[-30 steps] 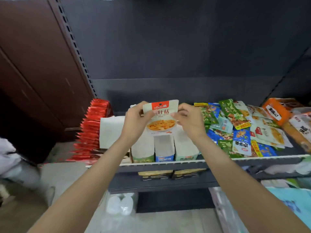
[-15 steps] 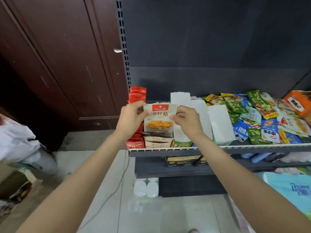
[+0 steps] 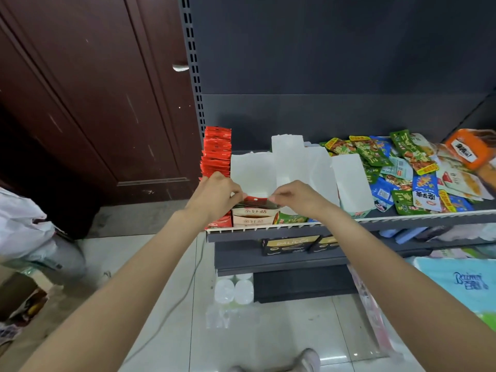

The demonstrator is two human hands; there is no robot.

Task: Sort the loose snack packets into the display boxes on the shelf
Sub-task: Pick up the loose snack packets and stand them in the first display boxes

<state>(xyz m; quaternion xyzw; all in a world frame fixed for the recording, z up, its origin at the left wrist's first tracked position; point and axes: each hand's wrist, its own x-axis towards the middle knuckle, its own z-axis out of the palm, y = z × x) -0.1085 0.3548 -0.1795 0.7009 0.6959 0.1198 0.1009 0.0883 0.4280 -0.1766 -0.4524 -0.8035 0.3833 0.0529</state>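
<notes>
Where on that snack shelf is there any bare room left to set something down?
Hardly any. A thin bare strip of shelf shows along the front rail, below the loose packet pile. The display boxes fill the middle, the red packet stack the left end. Both hands, left hand and right hand, crowd the front-left box.

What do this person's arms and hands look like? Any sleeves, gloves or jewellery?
Both arms are bare all the way to the frame's lower edge, with no sleeve in sight. The left hand and right hand wear no gloves, and no watch, bracelet or ring shows. The fingers are uncovered too.
</notes>
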